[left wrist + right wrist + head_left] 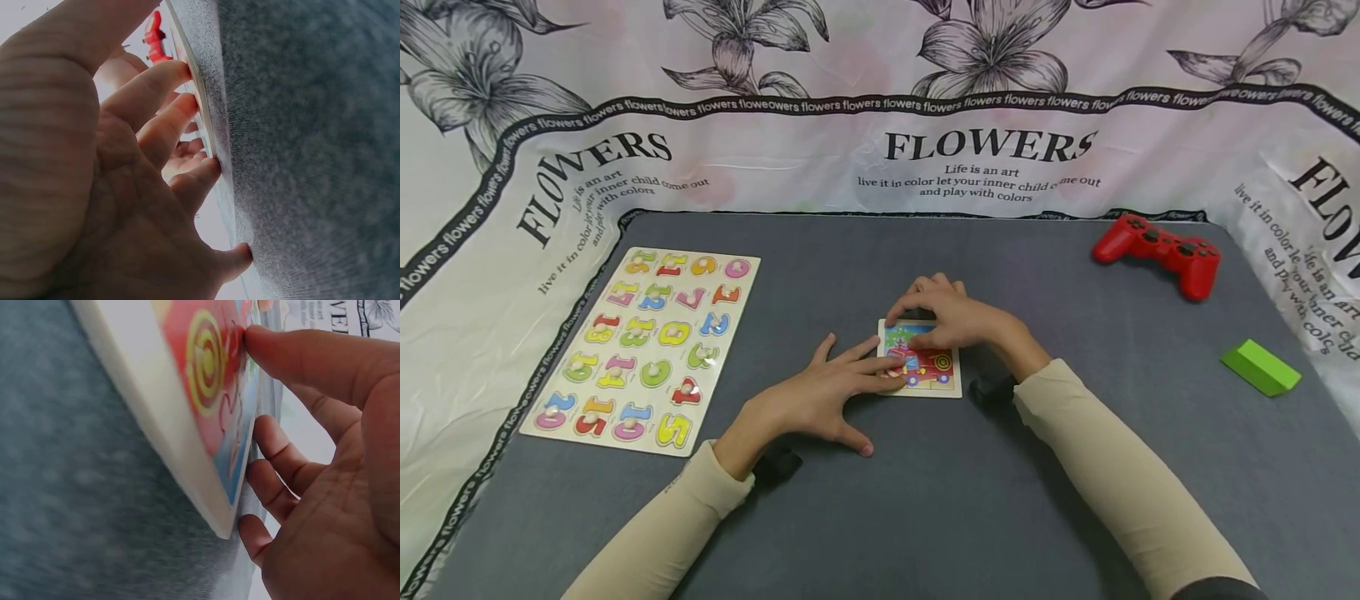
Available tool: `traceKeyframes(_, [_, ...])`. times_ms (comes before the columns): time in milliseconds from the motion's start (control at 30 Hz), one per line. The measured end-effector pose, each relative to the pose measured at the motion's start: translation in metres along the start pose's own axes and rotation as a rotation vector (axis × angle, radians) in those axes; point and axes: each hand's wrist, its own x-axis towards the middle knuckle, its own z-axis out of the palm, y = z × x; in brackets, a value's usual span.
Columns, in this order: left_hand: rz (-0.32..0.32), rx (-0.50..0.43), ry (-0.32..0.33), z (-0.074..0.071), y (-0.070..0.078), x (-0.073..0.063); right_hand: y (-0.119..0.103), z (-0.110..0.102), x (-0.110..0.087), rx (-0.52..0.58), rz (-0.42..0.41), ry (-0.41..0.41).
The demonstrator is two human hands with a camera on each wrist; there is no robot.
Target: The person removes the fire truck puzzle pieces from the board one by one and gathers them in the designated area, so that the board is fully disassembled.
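Observation:
A small square jigsaw puzzle [952,385] with a red vehicle picture and a pale border lies on the grey tabletop. My left hand [822,398] is spread palm down at its left side, fingertips on its left part and the thumb out on the table. My right hand [951,315] grips the puzzle from the far side: the thumb [269,353] presses on the picture while bent fingers [269,484] lie along the far edge. In the right wrist view, curved seams between pieces show beside a yellow-ringed wheel [207,359]. Fingers hide part of the picture's left side.
To the left lies a number board [681,371] with colourful knobbed pieces. A red game controller [1157,252] sits at the back right, with a green block [1261,367] nearer on the right. A white flower-print cloth [790,158] borders the table's back and sides.

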Motion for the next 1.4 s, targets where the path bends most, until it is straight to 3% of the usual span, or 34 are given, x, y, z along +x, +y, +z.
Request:
traceKeyframes(533, [0.021,0.002,0.011,0.002,-0.001,0.001,-0.005,-0.014,0.013,-0.049,-0.002,-0.161])
traceKeyframes(1400, [-0.001,0.007,-0.001,0.000,0.002,-0.002,-0.014,-0.019,0.026,-0.144,0.037,-0.241])
